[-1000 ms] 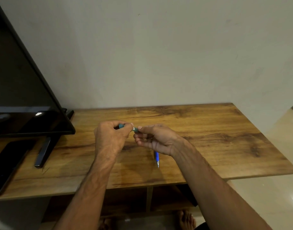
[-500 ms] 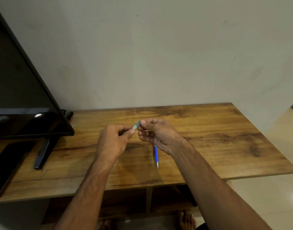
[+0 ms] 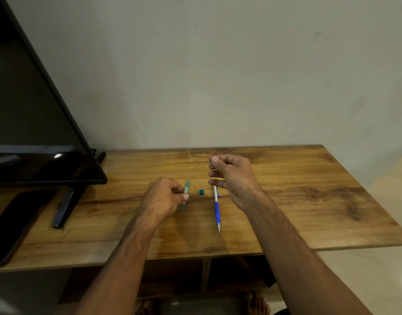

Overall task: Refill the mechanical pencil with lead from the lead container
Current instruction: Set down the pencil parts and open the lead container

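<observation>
My left hand (image 3: 163, 198) holds a slim pale-green lead container (image 3: 186, 193) upright-tilted just above the wooden table (image 3: 298, 201), its top end uncapped. The container's small teal cap (image 3: 201, 191) lies on the table between my hands. My right hand (image 3: 232, 176) is raised to the right, thumb and forefinger pinched on a thin dark lead (image 3: 206, 165) that sticks out to the left. The blue and white mechanical pencil (image 3: 216, 208) lies on the table below my right hand, tip pointing toward me, its upper end hidden by my fingers.
A black TV screen (image 3: 36, 123) on a dark stand foot (image 3: 65, 205) fills the left side. A dark phone-like slab (image 3: 11, 226) lies at the table's left front. The table's front edge runs near my forearms; a wall stands behind.
My hands have pulled apart. The teal cap has come off and now lies on the table. My right hand has lifted away to the right with a lead; the left hand lowered with the container.
</observation>
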